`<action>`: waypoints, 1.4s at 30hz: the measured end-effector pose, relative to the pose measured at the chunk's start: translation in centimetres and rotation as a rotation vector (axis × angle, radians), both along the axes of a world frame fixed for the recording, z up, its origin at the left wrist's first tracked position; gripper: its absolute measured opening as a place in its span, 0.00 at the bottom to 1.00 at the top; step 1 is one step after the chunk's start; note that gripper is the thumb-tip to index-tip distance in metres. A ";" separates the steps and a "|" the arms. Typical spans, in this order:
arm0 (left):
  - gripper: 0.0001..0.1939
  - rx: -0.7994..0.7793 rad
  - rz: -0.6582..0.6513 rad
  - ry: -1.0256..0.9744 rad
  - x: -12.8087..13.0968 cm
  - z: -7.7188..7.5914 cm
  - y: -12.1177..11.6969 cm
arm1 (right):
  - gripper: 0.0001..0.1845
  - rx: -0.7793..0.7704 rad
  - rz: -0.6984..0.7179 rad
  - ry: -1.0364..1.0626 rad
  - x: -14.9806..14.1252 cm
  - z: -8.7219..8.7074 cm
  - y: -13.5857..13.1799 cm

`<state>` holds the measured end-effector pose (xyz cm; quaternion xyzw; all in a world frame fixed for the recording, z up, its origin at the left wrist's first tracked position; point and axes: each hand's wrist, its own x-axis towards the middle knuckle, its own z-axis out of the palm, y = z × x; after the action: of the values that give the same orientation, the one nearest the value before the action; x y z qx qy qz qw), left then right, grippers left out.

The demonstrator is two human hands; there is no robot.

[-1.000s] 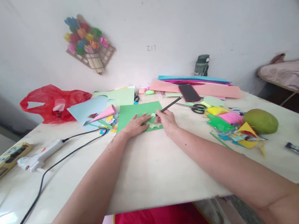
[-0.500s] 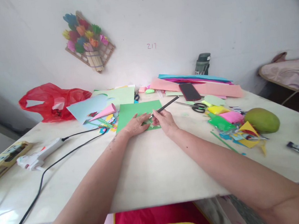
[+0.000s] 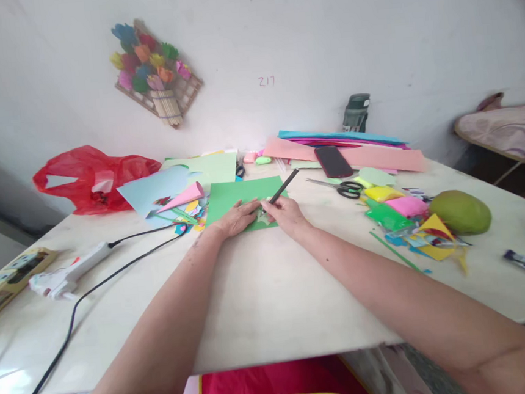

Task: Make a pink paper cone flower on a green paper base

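A green sheet of paper (image 3: 230,194) lies flat on the table in front of me. My left hand (image 3: 238,217) rests on it with fingers stretched out, pressing on the paper. Between the fingers of my right hand (image 3: 286,212) is a black pencil (image 3: 284,185), its upper end leaning to the right and away from me. The pencil's tip is down near the left fingertips. A small pale green cut-out (image 3: 262,218) lies on the sheet between the two hands, partly covered by them.
Left are a glue gun (image 3: 82,268) with a black cord, a power strip (image 3: 16,280), a red plastic bag (image 3: 91,181) and a pink paper cone (image 3: 184,196). Right are scissors (image 3: 348,189), a phone (image 3: 333,162), clay packets (image 3: 387,210), paper scraps and a green mango (image 3: 460,211).
The pencil has swung more upright, its upper end moving left. My right hand has shifted slightly left, and the left fingers have drawn a little to the left on the paper.
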<state>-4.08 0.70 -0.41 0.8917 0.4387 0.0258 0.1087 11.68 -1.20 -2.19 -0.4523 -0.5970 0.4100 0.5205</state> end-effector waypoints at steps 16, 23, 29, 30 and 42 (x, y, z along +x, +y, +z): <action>0.25 0.080 0.002 0.005 0.1 -0.1 -0.4 | 0.14 0.077 -0.076 0.011 0.2 0.4 -0.2; 0.26 0.086 -0.007 0.013 0.1 -0.2 -0.3 | 0.10 -0.023 0.063 -0.081 0.5 0.5 0.0; 0.28 0.033 -0.016 0.042 0.1 0.3 -0.6 | 0.10 0.052 0.049 -0.190 0.6 0.5 -0.2; 0.28 0.028 -0.020 0.043 0.1 0.3 -0.6 | 0.10 0.039 0.047 -0.178 0.6 0.5 -0.2; 0.29 -0.045 -0.016 0.079 0.4 1.5 -1.2 | 0.11 0.070 0.046 -0.180 0.7 -0.3 0.4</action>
<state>-3.71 -0.51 1.06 0.8927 0.4361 -0.0202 0.1116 12.38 -0.76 -2.45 -0.4549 -0.6656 0.3583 0.4708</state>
